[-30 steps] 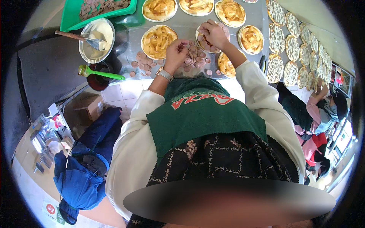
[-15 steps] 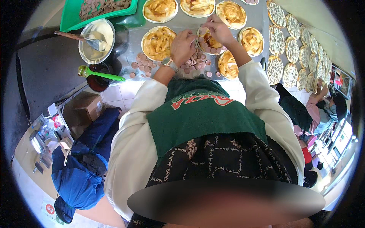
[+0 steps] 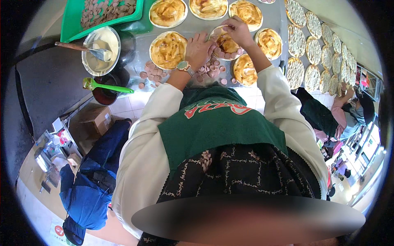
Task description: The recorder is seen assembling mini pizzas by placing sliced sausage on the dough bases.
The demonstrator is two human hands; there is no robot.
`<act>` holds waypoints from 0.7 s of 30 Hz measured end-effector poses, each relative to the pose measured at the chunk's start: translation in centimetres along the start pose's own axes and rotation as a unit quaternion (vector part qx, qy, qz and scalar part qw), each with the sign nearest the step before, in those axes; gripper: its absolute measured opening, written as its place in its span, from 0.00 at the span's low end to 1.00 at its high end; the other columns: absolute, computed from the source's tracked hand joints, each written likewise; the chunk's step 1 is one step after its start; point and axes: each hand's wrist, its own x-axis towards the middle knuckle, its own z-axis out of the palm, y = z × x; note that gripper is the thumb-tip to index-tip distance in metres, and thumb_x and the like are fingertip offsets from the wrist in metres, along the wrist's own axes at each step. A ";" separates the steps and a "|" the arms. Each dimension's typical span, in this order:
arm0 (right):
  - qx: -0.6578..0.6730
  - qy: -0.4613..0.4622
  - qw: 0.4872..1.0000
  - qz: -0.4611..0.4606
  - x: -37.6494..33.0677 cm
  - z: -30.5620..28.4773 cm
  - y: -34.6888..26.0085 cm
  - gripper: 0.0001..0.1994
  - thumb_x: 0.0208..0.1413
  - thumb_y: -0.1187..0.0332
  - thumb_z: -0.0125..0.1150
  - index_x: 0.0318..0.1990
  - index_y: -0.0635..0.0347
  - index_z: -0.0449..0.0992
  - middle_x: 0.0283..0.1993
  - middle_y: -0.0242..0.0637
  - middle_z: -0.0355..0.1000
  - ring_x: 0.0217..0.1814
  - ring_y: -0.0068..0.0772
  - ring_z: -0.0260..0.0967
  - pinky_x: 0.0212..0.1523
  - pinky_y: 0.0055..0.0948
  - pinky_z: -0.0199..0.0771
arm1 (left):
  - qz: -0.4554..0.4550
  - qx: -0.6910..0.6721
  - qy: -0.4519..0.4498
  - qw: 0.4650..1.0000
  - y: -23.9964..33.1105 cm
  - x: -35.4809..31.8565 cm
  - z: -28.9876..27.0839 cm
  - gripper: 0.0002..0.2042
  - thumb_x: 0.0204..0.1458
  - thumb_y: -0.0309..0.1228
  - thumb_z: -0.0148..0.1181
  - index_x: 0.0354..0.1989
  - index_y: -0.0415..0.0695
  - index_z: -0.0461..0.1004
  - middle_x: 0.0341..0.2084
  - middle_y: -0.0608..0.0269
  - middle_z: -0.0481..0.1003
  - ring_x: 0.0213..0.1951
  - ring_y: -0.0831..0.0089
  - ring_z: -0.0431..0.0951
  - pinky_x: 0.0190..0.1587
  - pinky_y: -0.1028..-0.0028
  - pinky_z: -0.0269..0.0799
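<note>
On the counter point(image 3: 193, 26): pizza point(image 3: 225, 42) in the middle, under both hands, left hand point(image 3: 198, 48) at its left edge, right hand point(image 3: 236, 32) at its far right edge. Left of it, another pizza point(image 3: 168, 50); sausage slices point(image 3: 211, 70) scattered just in front, between the two. Far left, bowl point(image 3: 101, 50) with spatula point(image 3: 78, 47) in it; behind the bowl, tray point(image 3: 76, 16). Right, row of bare bases point(image 3: 314, 49).

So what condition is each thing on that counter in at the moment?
Left hand: resting on the sausage slices, holding nothing visible.
Right hand: fingers pinched over the small pizza.
Small pizza: partly topped.
Metal bowl: holds pale sauce, with a spatula in it.
Green tray: filled with slices.
</note>
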 end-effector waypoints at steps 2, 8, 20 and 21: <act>0.076 0.034 0.996 -0.024 0.6 0.6 1.0 0.12 0.45 0.77 0.66 0.39 0.58 0.79 0.34 0.39 0.75 0.35 0.39 0.76 0.38 0.30 0.77 | 0.002 -0.008 0.009 1.000 0.0 0.1 -0.1 0.14 0.56 0.39 0.56 0.49 0.53 0.78 0.49 0.56 0.70 0.49 0.58 0.70 0.46 0.59 0.65; 0.019 0.020 0.998 0.050 0.9 1.5 1.2 0.09 0.47 0.74 0.64 0.38 0.56 0.79 0.33 0.37 0.76 0.39 0.39 0.76 0.40 0.33 0.77 | 0.003 -0.033 0.051 0.998 -0.4 1.3 0.2 0.14 0.55 0.39 0.57 0.48 0.53 0.78 0.50 0.56 0.70 0.52 0.58 0.69 0.48 0.59 0.65; -0.138 -0.023 0.988 -0.063 -3.7 2.1 -4.1 0.06 0.47 0.67 0.62 0.35 0.48 0.79 0.36 0.35 0.70 0.43 0.43 0.72 0.41 0.39 0.75 | -0.039 -0.073 0.101 0.991 -2.7 0.0 -1.6 0.10 0.51 0.33 0.60 0.42 0.48 0.79 0.40 0.60 0.73 0.44 0.58 0.72 0.46 0.60 0.66; -0.145 -0.072 0.982 -0.096 -5.0 2.6 -4.9 0.07 0.47 0.67 0.61 0.35 0.49 0.79 0.37 0.35 0.70 0.43 0.43 0.71 0.42 0.39 0.74 | -0.056 -0.057 0.094 0.992 -2.8 -0.9 -2.0 0.09 0.50 0.32 0.60 0.40 0.47 0.78 0.37 0.60 0.73 0.43 0.58 0.72 0.45 0.60 0.66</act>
